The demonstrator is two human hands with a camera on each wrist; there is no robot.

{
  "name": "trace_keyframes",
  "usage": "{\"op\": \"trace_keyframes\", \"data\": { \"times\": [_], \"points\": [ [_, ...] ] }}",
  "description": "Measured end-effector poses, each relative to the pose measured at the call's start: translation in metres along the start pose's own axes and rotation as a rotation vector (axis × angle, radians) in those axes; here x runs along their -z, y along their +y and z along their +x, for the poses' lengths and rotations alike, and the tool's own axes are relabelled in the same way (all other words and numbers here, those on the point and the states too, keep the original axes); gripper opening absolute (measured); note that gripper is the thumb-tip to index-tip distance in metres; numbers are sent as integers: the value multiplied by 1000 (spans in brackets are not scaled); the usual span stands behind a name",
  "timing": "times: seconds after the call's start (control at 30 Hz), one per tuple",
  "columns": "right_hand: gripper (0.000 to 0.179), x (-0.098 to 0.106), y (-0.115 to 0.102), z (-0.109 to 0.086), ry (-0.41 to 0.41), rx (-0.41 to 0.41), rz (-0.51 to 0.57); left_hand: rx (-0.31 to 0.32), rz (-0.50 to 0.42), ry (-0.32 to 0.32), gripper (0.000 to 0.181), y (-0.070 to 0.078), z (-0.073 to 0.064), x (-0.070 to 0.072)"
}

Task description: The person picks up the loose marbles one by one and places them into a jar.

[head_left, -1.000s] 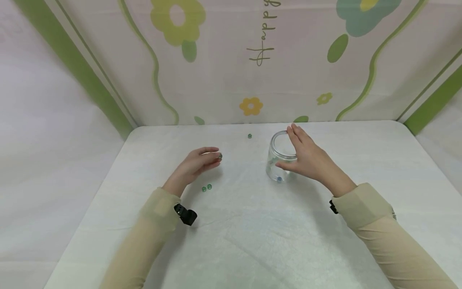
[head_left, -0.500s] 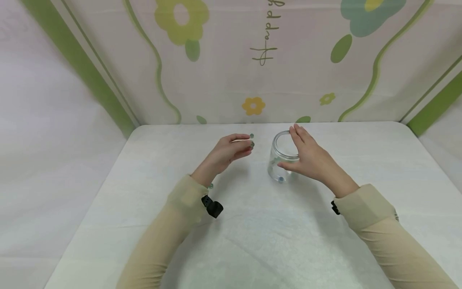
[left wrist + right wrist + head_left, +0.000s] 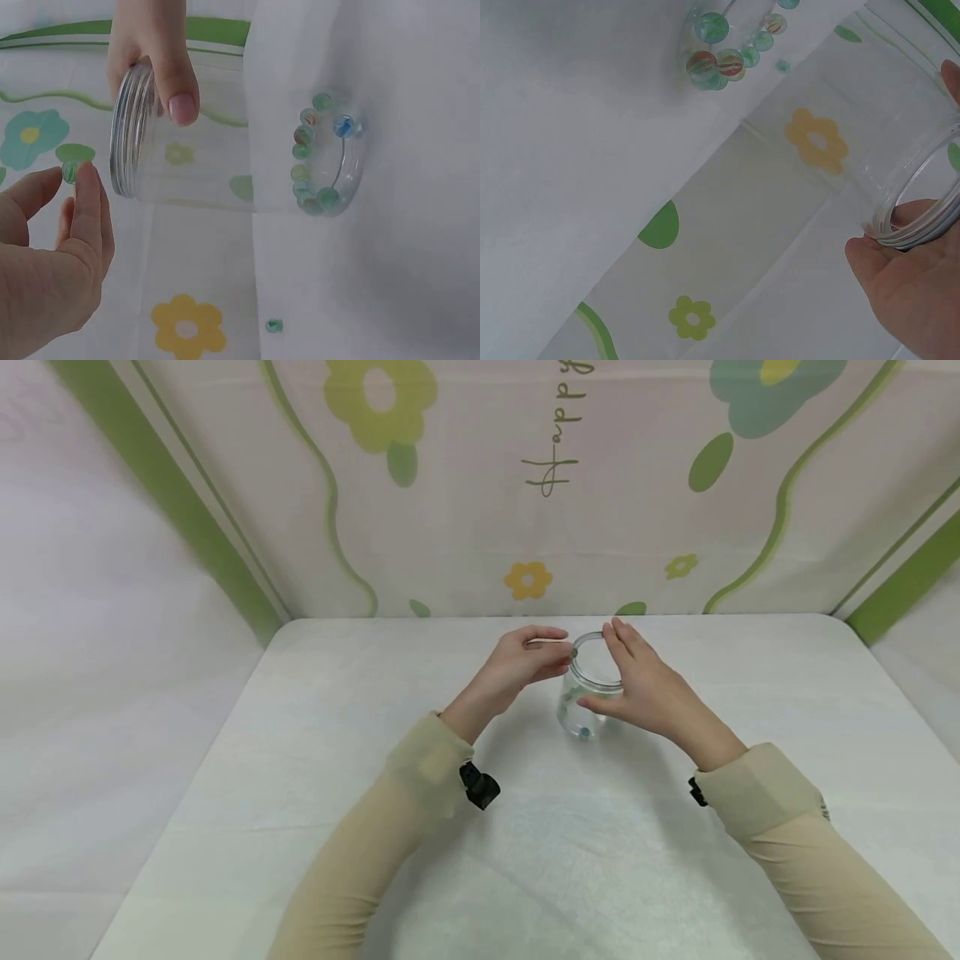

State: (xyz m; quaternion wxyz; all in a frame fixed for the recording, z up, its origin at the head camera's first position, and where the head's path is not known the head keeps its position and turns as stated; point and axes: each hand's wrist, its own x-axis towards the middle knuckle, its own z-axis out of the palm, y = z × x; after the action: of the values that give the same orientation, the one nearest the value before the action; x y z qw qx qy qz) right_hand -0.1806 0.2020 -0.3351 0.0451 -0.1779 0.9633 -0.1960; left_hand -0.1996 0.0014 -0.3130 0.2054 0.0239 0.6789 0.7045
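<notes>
My left hand [image 3: 521,662] pinches a green glass marble [image 3: 69,172] between thumb and fingers, close beside the rim of a clear jar [image 3: 567,706]. The jar stands upright and its mouth is uncovered. My right hand [image 3: 651,689] holds it near the top from the right, thumb on the near side and fingers at the rim. Inside, on the jar's bottom, lie several green and reddish marbles [image 3: 302,151] and one blue marble [image 3: 344,125].
A loose green marble [image 3: 274,325] lies on the white-covered table [image 3: 600,860], hidden from the head view by my left hand. A flower-printed cloth [image 3: 450,527] hangs behind the table's back edge.
My left hand has moved right with the marble, from the left of the table to the jar's rim. Its arm now hides two loose marbles. My right hand stays on the jar.
</notes>
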Motion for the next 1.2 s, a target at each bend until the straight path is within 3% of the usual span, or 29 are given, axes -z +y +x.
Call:
{"op": "trace_keyframes", "data": {
  "times": [0.33, 0.7, 0.9, 1.2],
  "points": [
    [104, 0, 1, 0, 4, 4, 0, -5, 17, -1, 34, 1, 5, -12],
    [104, 0, 0, 0, 2, 4, -4, 14, 17, 27, 33, -1, 5, -11],
    [104, -1, 0, 0, 15, 8, -4, 34, 44, 37, 37, -6, 3, 0],
    [104, -1, -1, 1, 21, 14, -10, 112, 67, 53, 37, -18, -2, 34]
  ]
}}
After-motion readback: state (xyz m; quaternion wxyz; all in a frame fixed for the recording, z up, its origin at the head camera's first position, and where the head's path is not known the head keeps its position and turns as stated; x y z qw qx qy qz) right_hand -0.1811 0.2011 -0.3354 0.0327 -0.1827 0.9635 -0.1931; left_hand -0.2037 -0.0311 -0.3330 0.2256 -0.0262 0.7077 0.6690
